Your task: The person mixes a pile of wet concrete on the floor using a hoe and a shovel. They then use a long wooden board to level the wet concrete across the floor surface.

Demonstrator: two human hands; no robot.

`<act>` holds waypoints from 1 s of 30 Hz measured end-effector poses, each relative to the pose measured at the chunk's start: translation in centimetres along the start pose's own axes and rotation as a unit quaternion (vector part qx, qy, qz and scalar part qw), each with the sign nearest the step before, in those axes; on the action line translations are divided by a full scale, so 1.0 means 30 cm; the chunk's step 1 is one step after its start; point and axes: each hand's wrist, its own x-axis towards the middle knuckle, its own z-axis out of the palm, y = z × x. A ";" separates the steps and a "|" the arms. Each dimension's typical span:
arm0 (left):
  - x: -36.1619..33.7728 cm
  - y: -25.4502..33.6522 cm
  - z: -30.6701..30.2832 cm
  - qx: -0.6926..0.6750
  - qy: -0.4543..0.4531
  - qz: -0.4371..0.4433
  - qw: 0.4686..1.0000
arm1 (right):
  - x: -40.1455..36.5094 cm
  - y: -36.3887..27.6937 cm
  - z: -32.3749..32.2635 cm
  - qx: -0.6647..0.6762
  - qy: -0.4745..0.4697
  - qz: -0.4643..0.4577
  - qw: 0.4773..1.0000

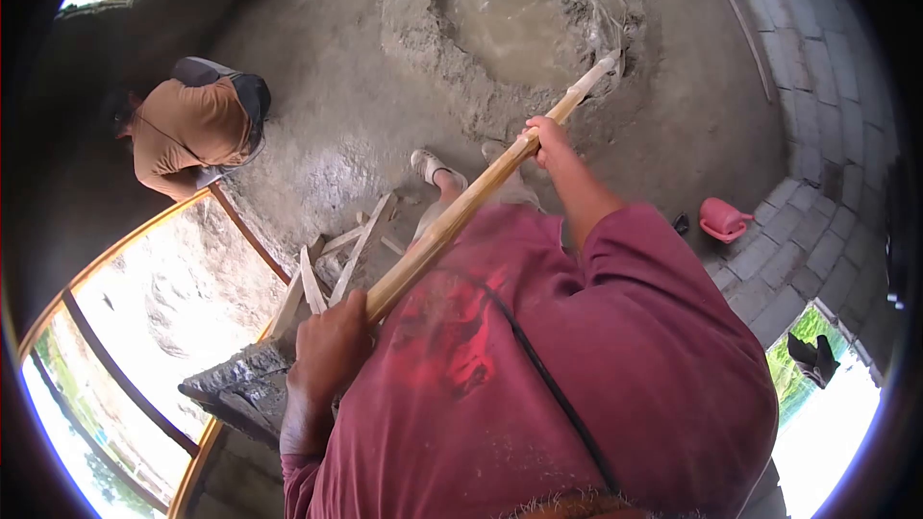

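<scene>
Both hands grip a long wooden-handled tool (pixel 481 187) that slants across my body. My left hand (pixel 330 344) is wrapped round its near end, beside my hip. Farther along the shaft, my right hand (pixel 548 141) is closed round it. The tool's far end is grey with mortar and rests at the right rim of a ring of wet mortar (pixel 423 48). Its working head is mostly hidden there. Murky water (pixel 514 24) pools inside the ring.
To the left, a person in a brown top (pixel 187 130) bends low by the wall. Scrap boards (pixel 361 245) lie near an orange window frame (pixel 144 248). A pink plastic container (pixel 723 220) stands near the block wall (pixel 817 77) at right.
</scene>
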 end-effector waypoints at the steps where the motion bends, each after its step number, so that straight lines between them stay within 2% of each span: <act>1: -0.017 -0.028 -0.014 0.002 0.004 0.003 1.000 | -0.031 0.023 0.022 0.007 0.000 -0.006 1.000; 7: -0.060 -0.220 -0.071 0.014 -0.002 0.005 1.000 | -0.124 0.118 0.140 0.045 -0.014 0.012 0.999; 12: -0.070 -0.270 -0.189 0.069 0.009 0.022 0.997 | -0.162 0.139 0.210 0.107 -0.058 0.039 0.992; 17: -0.009 -0.336 -0.308 0.120 0.027 0.056 0.991 | -0.172 0.040 0.298 0.097 -0.023 0.066 0.993; 20: 0.044 -0.372 -0.373 0.110 0.036 0.072 0.991 | -0.071 0.020 0.340 0.093 0.017 0.095 0.991; 23: 0.078 -0.383 -0.407 0.105 0.030 0.077 0.991 | -0.112 -0.026 0.435 0.074 0.091 0.068 0.991; 30: 0.152 -0.396 -0.587 0.122 0.025 0.062 0.990 | -0.053 -0.020 0.515 0.036 0.157 0.064 0.985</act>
